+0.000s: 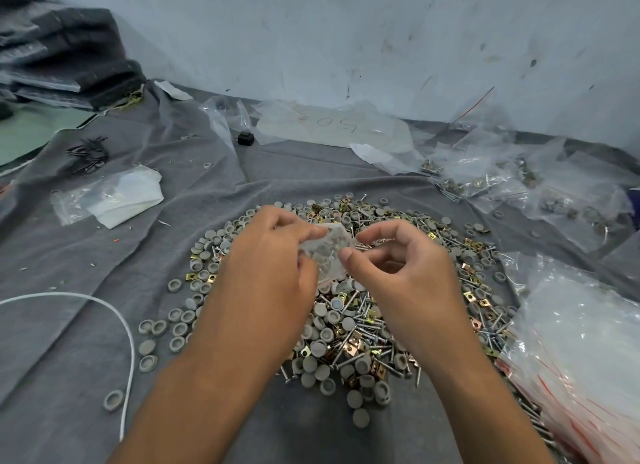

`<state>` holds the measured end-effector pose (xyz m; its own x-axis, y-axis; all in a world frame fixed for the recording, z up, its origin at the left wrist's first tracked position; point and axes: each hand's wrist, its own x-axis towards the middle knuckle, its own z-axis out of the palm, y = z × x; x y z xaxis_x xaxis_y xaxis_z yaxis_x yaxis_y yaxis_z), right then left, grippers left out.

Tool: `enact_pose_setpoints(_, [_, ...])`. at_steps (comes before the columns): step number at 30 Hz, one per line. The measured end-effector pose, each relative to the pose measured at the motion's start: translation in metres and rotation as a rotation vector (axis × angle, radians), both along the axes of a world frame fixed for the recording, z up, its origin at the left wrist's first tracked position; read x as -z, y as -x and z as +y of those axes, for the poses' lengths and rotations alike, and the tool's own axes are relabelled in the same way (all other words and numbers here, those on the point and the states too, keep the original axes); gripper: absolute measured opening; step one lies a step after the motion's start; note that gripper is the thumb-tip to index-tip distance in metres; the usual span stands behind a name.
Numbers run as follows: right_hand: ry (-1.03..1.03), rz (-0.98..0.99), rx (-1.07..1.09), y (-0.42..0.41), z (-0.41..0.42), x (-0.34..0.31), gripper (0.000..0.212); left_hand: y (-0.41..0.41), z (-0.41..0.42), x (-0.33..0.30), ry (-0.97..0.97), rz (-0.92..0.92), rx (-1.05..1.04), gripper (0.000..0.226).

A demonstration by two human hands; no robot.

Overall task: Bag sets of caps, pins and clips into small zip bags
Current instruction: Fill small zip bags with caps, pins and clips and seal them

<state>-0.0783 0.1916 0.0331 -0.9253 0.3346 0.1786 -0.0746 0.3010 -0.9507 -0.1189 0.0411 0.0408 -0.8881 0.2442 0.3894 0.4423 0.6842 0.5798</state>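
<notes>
At frame centre, above the heap of grey caps, pins and brass clips [349,321], left hand [273,255] and right hand [401,259] pinch a small, clear, part-filled zip bag [329,252], likely light, limp and slippery, best held at its mouth.

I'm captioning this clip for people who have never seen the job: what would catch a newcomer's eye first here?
First, the big pile of grey caps, screws and brass clips spread on the grey cloth at centre. Just above it, the left hand and right hand pinch a small clear zip bag between them. At far right, a stack of empty red-striped zip bags lies near filled bags.
</notes>
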Motion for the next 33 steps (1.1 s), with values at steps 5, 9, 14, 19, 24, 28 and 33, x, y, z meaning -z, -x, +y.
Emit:
enact_pose_setpoints(5, [-0.137,0.206,-0.021,-0.02,-0.01,-0.031,0.023,-0.02,-0.018,-0.037,0.069,0.19,-0.052,0.033])
enact_pose_setpoints(9, [-0.097,0.149,-0.082,-0.021,-0.013,-0.025,0.02,-0.022,-0.019,-0.031,0.044,0.155,-0.048,0.028])
enact_pose_setpoints(14, [-0.266,0.047,-0.156,-0.008,0.003,0.001,0.013,0.001,-0.027,-0.006,0.049,0.087,-0.146,0.035])
enact_pose_setpoints(19, [-0.679,-0.321,-0.285,0.004,0.01,0.042,0.026,0.011,-0.035,0.008,0.03,0.095,-0.155,0.037])
enact_pose_setpoints(24, [-0.868,-0.266,-0.349,0.01,-0.003,0.054,0.036,0.008,-0.027,0.021,0.018,0.05,-0.035,0.047])
enact_pose_setpoints(28, [-0.942,-0.218,-0.343,0.011,-0.004,0.059,0.02,0.004,-0.021,0.029,0.03,0.008,0.045,0.048])
enact_pose_setpoints(33, [-0.756,-0.151,-0.277,0.012,0.007,0.057,0.014,0.005,-0.019,0.034,-0.006,0.003,0.081,0.048])
